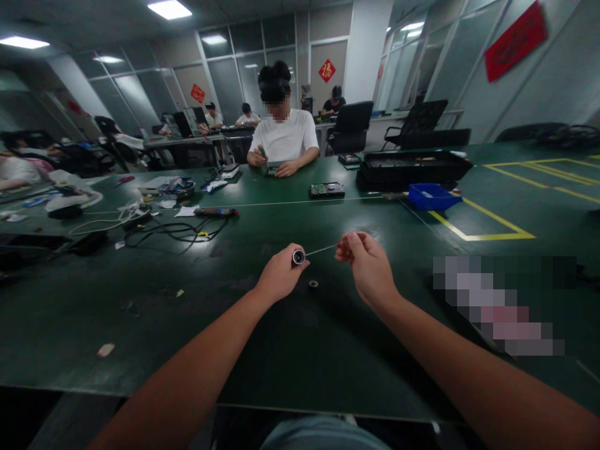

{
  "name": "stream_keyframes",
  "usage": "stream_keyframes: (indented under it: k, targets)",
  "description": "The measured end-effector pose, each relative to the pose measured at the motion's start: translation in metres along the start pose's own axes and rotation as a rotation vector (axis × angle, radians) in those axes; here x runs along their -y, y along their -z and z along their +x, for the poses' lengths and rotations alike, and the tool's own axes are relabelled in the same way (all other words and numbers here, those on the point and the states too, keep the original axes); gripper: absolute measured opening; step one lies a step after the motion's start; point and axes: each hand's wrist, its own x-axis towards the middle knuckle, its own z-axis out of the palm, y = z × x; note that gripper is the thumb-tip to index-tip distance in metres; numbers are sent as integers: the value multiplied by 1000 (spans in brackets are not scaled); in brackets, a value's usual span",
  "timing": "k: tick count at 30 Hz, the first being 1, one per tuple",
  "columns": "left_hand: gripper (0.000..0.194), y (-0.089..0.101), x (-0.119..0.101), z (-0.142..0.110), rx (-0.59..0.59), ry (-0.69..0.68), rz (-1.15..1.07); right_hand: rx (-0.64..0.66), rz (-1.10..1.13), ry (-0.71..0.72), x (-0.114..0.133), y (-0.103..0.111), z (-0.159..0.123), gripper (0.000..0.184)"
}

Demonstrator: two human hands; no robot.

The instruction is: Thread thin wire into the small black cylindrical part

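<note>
My left hand is closed around a dark cylinder with a silver-rimmed, hollow-looking end facing me; it resembles a small flashlight, but most of it is hidden by the fingers. My right hand pinches a thin, pale, straight rod, whose other end reaches the cylinder beside its rim. I cannot make out whether the rod touches it. Below and between the hands, a small metal ring lies on the green table.
Across the table a person in a white shirt works on a small object. A hard drive, a blue bin and a black tray stand beyond my hands. Cables and an electric screwdriver lie at left.
</note>
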Motion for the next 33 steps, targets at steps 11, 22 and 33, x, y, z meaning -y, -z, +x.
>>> stream_keyframes:
  k: [11, 22, 33]
  targets:
    - [14, -3, 2, 1, 25, 53, 42, 81, -645, 520, 19, 4, -14, 17]
    - [14, -3, 0, -1, 43, 38, 52, 477, -1400, -13, 18, 16, 0, 13]
    - [15, -5, -2, -4, 40, 3, 47, 695, -1236, 135, 12, 5, -14, 10]
